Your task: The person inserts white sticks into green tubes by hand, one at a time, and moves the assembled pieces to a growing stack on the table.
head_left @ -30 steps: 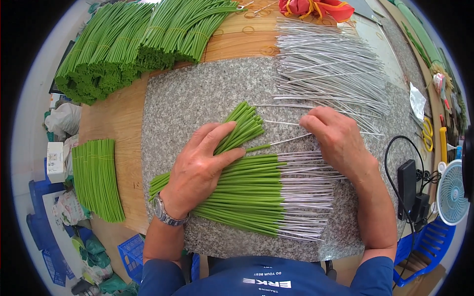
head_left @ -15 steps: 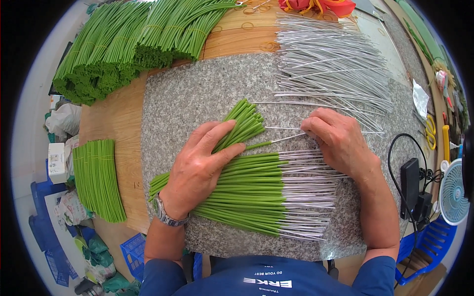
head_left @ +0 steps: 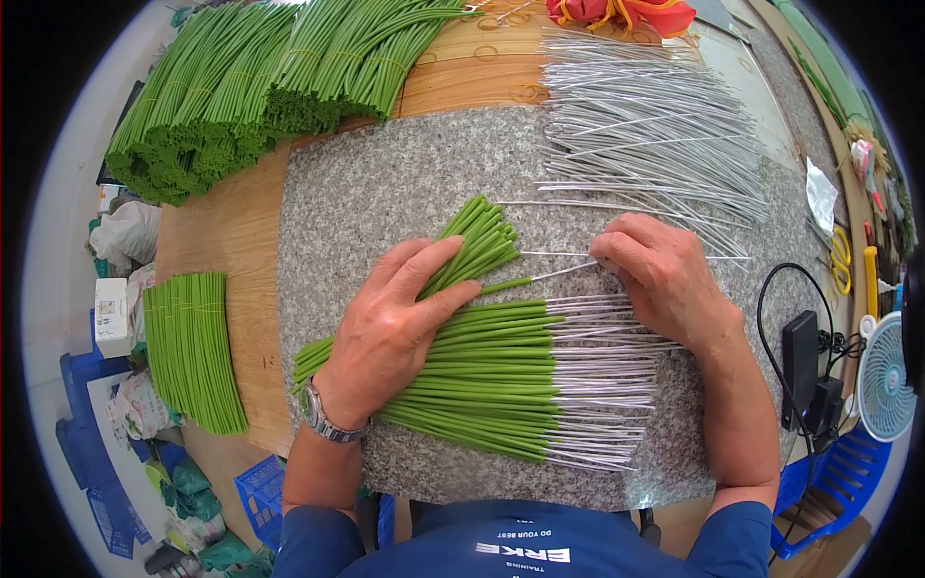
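Left hand (head_left: 387, 310) clasps green stems (head_left: 479, 241), seemingly steadying them; right hand (head_left: 660, 275), fingers pinched, grasps one stem's wire (head_left: 564, 271).

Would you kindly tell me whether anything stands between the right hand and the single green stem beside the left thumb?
Nothing visible does; only a silver wire runs from the right hand to the green stem.

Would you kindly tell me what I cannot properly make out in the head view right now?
- Head view: the middle of the green tube bundle, covered by the left hand.
- Head view: the right end of the pinched silver wire, hidden by the right hand.
- Head view: the upper part of the red item, cut off by the top edge.
- Head view: the time on the wristwatch, too small and angled.
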Demonstrator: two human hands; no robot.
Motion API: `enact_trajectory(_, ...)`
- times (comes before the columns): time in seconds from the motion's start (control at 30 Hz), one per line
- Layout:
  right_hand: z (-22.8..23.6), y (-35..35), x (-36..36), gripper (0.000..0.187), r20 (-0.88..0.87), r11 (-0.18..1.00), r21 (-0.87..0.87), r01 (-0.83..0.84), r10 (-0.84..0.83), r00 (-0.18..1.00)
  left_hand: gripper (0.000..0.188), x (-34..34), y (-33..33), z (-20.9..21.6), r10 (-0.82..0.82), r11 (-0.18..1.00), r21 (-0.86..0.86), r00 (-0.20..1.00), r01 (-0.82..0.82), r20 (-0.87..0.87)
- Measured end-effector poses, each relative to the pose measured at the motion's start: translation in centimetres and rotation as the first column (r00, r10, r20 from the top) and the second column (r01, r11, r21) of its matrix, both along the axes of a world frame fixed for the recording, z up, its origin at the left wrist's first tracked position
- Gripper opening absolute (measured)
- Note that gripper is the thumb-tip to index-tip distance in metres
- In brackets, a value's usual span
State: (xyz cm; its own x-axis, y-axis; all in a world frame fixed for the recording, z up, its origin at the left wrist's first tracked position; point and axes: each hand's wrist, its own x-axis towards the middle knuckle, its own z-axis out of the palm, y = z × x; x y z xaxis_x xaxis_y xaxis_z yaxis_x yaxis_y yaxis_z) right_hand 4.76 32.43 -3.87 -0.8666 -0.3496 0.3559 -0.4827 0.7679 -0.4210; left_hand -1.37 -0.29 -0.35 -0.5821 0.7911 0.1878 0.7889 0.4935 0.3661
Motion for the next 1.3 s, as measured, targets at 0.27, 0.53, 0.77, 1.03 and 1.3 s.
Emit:
enact_trajectory(0.27,0.2,0.1,-0.3,0.032,-0.039,0.999,0.006,-0.034,0.034,0.999,0.035,0.0,0.0,0.0,0.003,1.0,0.011,1.0,-0.003,0.009)
enact_trajectory(0.53,0.4,0.3,-0.5,0.029,0.046,0.98,-0.177,-0.085,0.095,0.994,0.037,0.0,0.0,0.1,-0.001,1.0,0.013,1.0,0.001,0.006)
enact_trajectory(0.77,0.9,0.2,-0.5,0.029,0.044,0.981,-0.167,-0.103,0.112,0.993,0.043,0.0,0.0,0.1,0.022,0.998,0.063,0.999,-0.024,0.029)
enact_trajectory(1.03,0.7,0.0,-0.9,0.029,0.021,0.993,-0.086,-0.082,0.084,0.996,0.053,0.1,-0.1,0.1,0.049,0.997,0.052,0.997,-0.052,0.061)
enact_trajectory(1.3,0.1,-4.7,-1.8,0.016,-0.003,0.986,-0.081,-0.143,0.143,0.99,0.071,0.3,-0.1,0.3,0.121,0.986,0.093,0.982,-0.135,0.144)
